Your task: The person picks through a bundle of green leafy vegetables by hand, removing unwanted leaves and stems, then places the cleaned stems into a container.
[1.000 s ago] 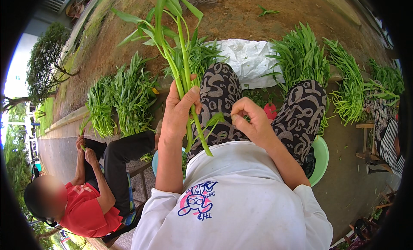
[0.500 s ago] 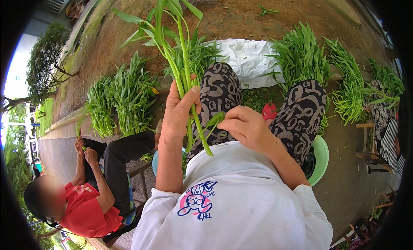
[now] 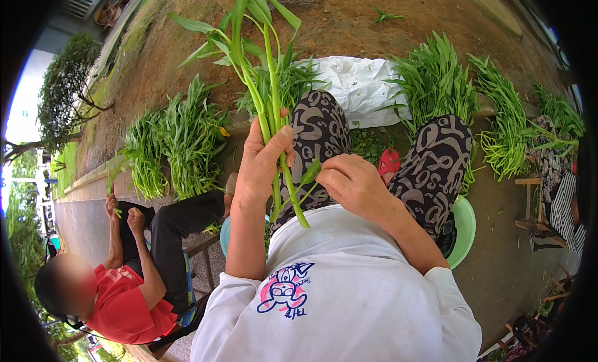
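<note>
My left hand [image 3: 265, 159] grips several long green stalks [image 3: 273, 82] with narrow leaves at their tops, held upright over my lap, their cut ends below the fist. Beside them on the right, my right hand [image 3: 346, 184] has its fingers pinched on a small leafy side shoot [image 3: 309, 174] near the lower part of the stalks; the fingertips are partly hidden. Both hands are above my patterned trousers [image 3: 436, 156] and white shirt [image 3: 349, 287].
Bundles of greens [image 3: 190, 144] lie left and right [image 3: 436, 75] around a white sack [image 3: 346, 82]. A green basin [image 3: 464, 237] is by my right leg, a blue basin [image 3: 227, 240] by my left. A co-worker in red [image 3: 134, 300] sits at left holding stems.
My right hand has moved down and left onto the side shoot, its fingers curling closed. The stalk tops have shifted slightly right. The co-worker's two hands have drawn a little apart.
</note>
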The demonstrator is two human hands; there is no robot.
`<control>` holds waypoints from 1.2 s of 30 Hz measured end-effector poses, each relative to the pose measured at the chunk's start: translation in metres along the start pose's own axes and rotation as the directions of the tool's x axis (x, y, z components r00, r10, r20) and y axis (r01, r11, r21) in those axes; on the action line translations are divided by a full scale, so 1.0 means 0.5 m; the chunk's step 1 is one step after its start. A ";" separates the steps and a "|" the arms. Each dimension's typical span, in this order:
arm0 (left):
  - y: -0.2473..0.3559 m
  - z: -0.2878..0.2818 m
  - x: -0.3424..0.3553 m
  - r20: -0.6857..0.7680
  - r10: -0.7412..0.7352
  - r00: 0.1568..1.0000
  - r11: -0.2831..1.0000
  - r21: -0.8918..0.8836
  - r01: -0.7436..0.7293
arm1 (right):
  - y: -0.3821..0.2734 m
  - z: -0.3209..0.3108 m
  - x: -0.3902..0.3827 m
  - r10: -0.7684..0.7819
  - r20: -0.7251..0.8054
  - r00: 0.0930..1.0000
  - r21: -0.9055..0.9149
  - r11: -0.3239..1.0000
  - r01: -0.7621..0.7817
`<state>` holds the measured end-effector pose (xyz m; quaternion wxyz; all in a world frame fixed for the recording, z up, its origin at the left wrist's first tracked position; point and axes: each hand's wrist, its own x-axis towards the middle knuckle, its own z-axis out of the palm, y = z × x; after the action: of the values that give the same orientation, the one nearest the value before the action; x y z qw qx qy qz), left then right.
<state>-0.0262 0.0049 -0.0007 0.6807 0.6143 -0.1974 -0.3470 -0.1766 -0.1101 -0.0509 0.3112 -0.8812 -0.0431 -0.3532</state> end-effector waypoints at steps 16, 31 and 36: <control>0.003 0.005 -0.001 -0.006 -0.008 1.000 1.000 -0.025 0.008 | -0.009 -0.009 0.001 0.132 0.077 0.988 0.148 0.979 -0.142; 0.000 -0.001 0.000 -0.021 -0.005 1.000 1.000 -0.028 0.004 | 0.022 -0.030 -0.006 0.353 -0.090 0.931 -0.181 0.914 -0.364; 0.000 0.003 0.000 -0.023 -0.005 1.000 0.999 -0.036 0.004 | 0.007 -0.037 0.002 0.144 -0.028 0.989 0.021 0.989 -0.143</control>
<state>-0.0273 0.0041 -0.0004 0.6930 0.6065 -0.1820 -0.3446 -0.1860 -0.1239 -0.0420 0.3446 -0.8738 0.0218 -0.3423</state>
